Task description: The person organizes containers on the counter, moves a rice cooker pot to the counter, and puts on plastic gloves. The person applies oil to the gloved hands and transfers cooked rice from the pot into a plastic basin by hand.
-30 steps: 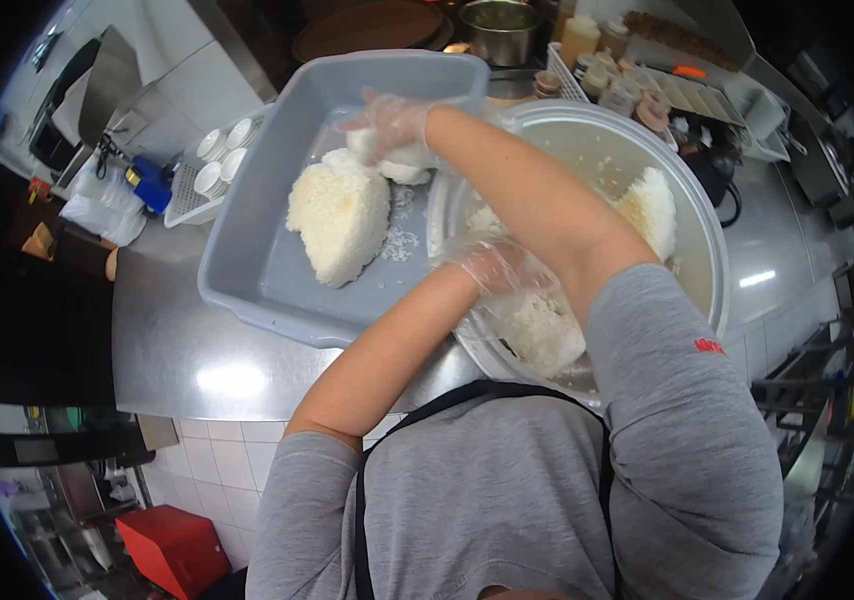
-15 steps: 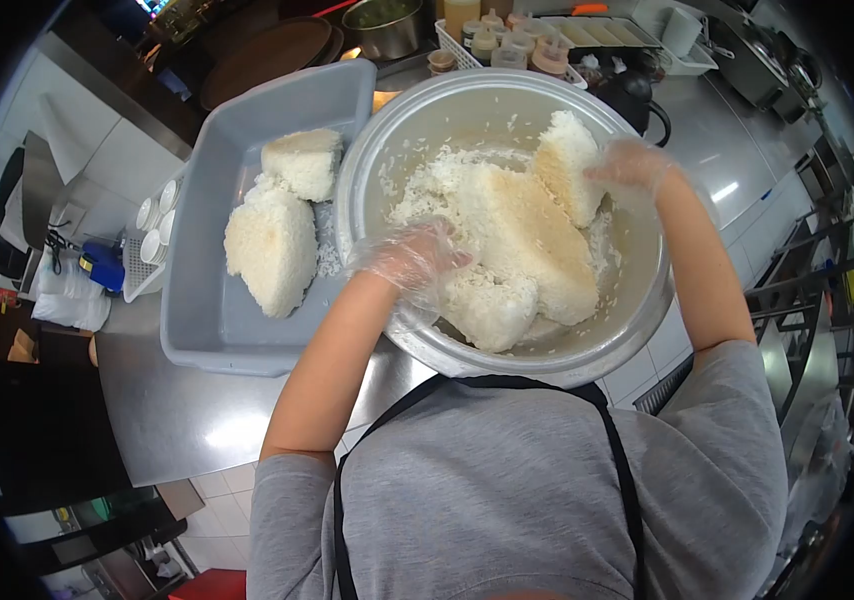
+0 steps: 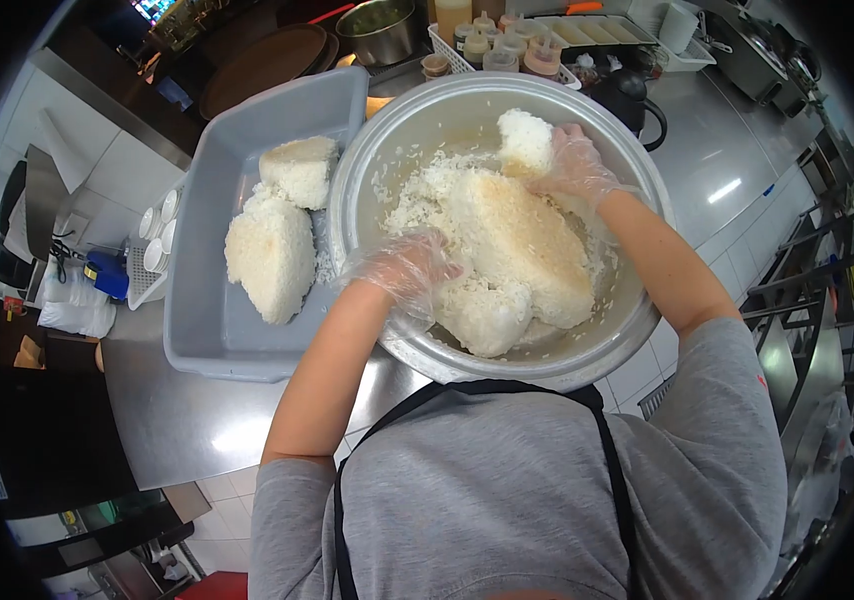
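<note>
Rice slab (image 3: 517, 245) lies in your metal pot (image 3: 637, 300), long axis running from the far-left wall toward the near-right rim. Your right hand (image 3: 575, 165) grips a rice chunk (image 3: 525, 138) at its far end; your left hand (image 3: 409, 268), fingers spread, presses its near-left side. Grey tub (image 3: 217, 340) sits beside the pot on the counter (image 3: 182, 420).

no legible text, labels or numbers anywhere

1. White rice blocks (image 3: 507, 240) fill the silver metal pot (image 3: 647, 300).
2. Clear, see-through gloves cover the left hand (image 3: 409, 268) and the right hand (image 3: 575, 165).
3. Grey plastic tub (image 3: 207, 330) holds two more white rice chunks (image 3: 272, 255).
4. Grey shirt (image 3: 507, 500), black apron straps (image 3: 617, 480).
5. Shiny steel counter (image 3: 177, 420).
</note>
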The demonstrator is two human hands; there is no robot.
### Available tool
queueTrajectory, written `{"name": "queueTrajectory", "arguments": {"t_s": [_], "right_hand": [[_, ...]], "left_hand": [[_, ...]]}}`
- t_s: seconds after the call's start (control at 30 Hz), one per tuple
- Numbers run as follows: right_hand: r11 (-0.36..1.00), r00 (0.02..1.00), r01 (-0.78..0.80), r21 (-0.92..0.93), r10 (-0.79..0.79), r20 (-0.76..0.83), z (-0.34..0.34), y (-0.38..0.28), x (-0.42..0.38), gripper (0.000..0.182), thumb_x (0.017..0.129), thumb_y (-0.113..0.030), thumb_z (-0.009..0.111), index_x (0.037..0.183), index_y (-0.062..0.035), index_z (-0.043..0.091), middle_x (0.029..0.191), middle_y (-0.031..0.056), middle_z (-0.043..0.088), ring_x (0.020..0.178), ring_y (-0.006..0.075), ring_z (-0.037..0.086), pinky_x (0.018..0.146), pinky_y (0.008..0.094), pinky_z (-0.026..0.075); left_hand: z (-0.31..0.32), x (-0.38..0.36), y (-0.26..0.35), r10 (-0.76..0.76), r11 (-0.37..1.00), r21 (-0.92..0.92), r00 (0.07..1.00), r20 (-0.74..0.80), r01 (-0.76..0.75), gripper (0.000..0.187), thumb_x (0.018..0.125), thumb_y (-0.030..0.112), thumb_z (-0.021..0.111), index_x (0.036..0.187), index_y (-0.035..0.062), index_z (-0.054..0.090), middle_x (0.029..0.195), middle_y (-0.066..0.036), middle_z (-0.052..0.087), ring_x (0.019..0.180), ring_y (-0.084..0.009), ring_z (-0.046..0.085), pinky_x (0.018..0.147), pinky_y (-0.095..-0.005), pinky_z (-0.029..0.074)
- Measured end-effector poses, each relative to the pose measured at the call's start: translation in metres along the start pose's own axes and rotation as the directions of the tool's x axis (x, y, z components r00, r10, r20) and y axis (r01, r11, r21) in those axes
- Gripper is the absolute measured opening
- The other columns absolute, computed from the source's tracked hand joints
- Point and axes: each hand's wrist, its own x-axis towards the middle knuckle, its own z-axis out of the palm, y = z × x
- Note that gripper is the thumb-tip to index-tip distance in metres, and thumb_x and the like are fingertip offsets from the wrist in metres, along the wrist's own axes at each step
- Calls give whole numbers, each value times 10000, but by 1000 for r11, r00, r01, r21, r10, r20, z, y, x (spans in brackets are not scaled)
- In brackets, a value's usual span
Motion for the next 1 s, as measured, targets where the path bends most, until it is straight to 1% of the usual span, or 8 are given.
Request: {"name": "queueTrajectory", "arguments": {"t_s": [0.1,0.17,0.5,0.6,0.7,0.73,0.8,1.0], "right_hand": [[971,969,223,82,-212,-131,11,-2,19,881,503,-416,819,1170,44,472,1096,209,552,1057,338,534,917,366,437],[947,956,264,186,-283,83,4,-3,35,880,515,-361,809,1208,33,437,1083,205,561,1055,329,539,928,367,427],[925,908,374,70,-349,-233,-22,-29,23,755,566,-255,767,1209,2,467,1121,197,565,1078,298,539,924,358,426],[874,940,341,346,-303,-159,-59,-25,12,741,599,-199,744,1251,-8,448,1135,158,569,1046,259,555,930,342,424],[236,994,41,971,-108,-16,-79,-31,-3,602,639,-98,674,1203,-3,486,1080,138,589,1009,249,579,885,324,460],[235,994,40,971,-111,-14,-86,-39,-13,602,639,-98,674,1203,-3,486,1080,138,589,1009,249,579,885,324,460],[-172,991,-135,976,-21,133,-96,-47,-24,518,688,-119,684,1155,21,511,1030,142,603,978,244,600,867,347,486],[-297,993,-64,953,-115,30,-94,-97,5,485,754,-171,684,1163,20,506,1059,129,604,904,228,634,807,332,536]], "left_hand": [[1,3,-2,39,998,47,999,-2,-39,600,787,434,634,1205,17,527,1229,-211,530,1152,-330,507,979,-404,380],[-1,2,1,7,1000,14,999,34,-7,627,778,391,674,1243,8,500,1205,-234,541,1155,-334,499,998,-384,361],[-3,3,-5,0,999,44,1000,21,-1,625,790,464,620,1242,46,513,1259,-187,518,1175,-342,483,1015,-392,342],[-1,4,-5,7,997,77,1000,8,-8,611,795,463,611,1238,53,518,1260,-183,518,1178,-339,482,1014,-397,341],[0,7,-8,16,994,107,999,41,-21,618,798,477,598,1243,56,513,1254,-174,524,1176,-331,485,1008,-398,348],[-1,6,-8,16,992,125,999,43,-21,614,800,481,593,1243,64,511,1252,-167,528,1173,-327,488,1002,-400,353],[-1,6,-7,17,990,140,999,45,-23,610,802,484,589,1244,72,510,1250,-161,531,1170,-323,492,996,-402,358],[-4,0,-5,22,974,224,1000,2,-21,601,808,515,561,1230,90,515,1249,-155,534,1157,-321,504,974,-405,376]]}}
